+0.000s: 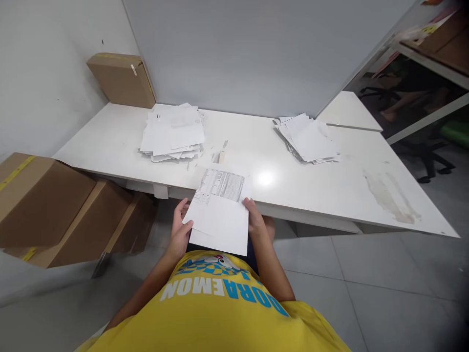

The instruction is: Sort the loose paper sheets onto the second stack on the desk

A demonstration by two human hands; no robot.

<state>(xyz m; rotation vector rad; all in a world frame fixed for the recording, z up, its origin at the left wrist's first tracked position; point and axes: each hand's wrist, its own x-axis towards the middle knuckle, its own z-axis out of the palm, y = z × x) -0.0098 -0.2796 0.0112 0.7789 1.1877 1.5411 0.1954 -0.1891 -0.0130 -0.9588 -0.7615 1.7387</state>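
Head view. White table [242, 142], smooth and glossy, runs across the middle of the frame; a bright glare spot lies right of center. Printed sheets [223, 210] at lower center, over the table's front edge: flat paper, dense table of dark print on the upper half, lower half blank. Left hand [181, 232] clamped on the sheets' left edge, thumb on top; right hand [256, 220] gripping their right edge.

Left paper pile [174, 129], upper left of center: white, loosely stacked, uneven edges. Right paper pile [309, 139], upper right of center: similar, fanned corners. Small pale block [222, 156] between the piles, just beyond the held sheets. Brownish smear [390, 195] on the table, right.

Cardboard box [122, 80], upper left, matte brown, against the wall corner. Cardboard cartons [47, 200] with yellow tape at left, beside the table's front edge. Plain gray partition [238, 54] behind the table. Another person's bare legs [403, 105] at upper right, near a dark wheeled chair [427, 156].
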